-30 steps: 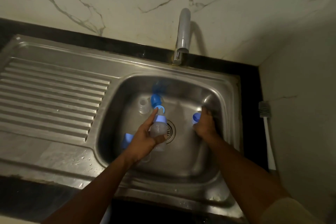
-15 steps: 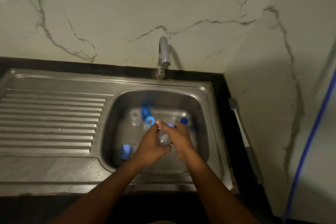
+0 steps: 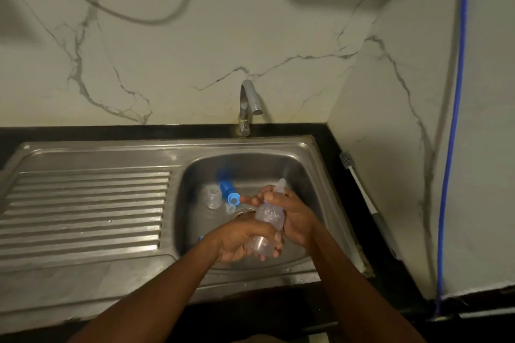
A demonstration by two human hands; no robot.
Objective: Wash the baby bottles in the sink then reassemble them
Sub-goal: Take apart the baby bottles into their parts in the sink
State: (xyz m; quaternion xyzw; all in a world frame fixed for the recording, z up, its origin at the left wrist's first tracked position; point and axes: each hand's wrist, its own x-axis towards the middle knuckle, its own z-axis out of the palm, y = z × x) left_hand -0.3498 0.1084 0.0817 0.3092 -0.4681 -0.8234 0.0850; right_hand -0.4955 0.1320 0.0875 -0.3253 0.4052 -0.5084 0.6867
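Over the steel sink basin (image 3: 312, 175) I hold a clear baby bottle (image 3: 269, 214) tilted, its clear teat pointing up and away. My left hand (image 3: 242, 239) grips the bottle's lower body. My right hand (image 3: 289, 217) wraps its upper part near the neck, with the forefinger stretched out to the left. On the basin floor lie a blue ring (image 3: 233, 198) with a blue cap (image 3: 224, 186) behind it, and a clear bottle part (image 3: 213, 198) standing to their left. A bit of blue (image 3: 201, 237) shows beside my left wrist.
The tap (image 3: 246, 108) stands behind the basin and no water runs from it. A ribbed draining board (image 3: 83, 209) lies to the left. A bottle brush (image 3: 362, 192) rests on the black counter on the right. A blue hose (image 3: 451, 147) hangs down the right wall.
My right hand came from the basin's right side to join the left on the bottle. The bottle has been lifted and tilted. The view pulled back and up.
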